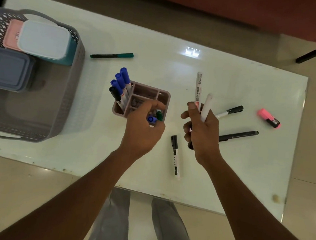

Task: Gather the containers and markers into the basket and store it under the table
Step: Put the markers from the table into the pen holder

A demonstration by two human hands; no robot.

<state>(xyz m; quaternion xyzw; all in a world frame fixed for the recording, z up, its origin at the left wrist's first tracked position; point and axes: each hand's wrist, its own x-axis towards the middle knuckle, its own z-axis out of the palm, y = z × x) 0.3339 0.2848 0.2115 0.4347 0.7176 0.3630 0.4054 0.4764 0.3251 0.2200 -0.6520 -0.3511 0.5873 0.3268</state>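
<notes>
A: What are the hands doing?

B: The left hand (143,130) is curled over the pink organizer (145,100), fingers pinched on a blue and a green marker (154,118) at its near compartment; the right hand (202,129), just right of the organizer, is closed round two white markers (202,102) standing upright.

A: And the rest?

B: Loose markers lie on the tabletop (232,78) right of the organizer, plus a pink highlighter (269,118); a green pen (112,55) lies behind it; the grey basket (63,112), well left of it, holds three lidded containers (43,39).

A: Risks?

B: I'd judge the tall blue markers (121,83) could tip the organizer if nudged; the right hand's bundle might slip if it grabs more.
</notes>
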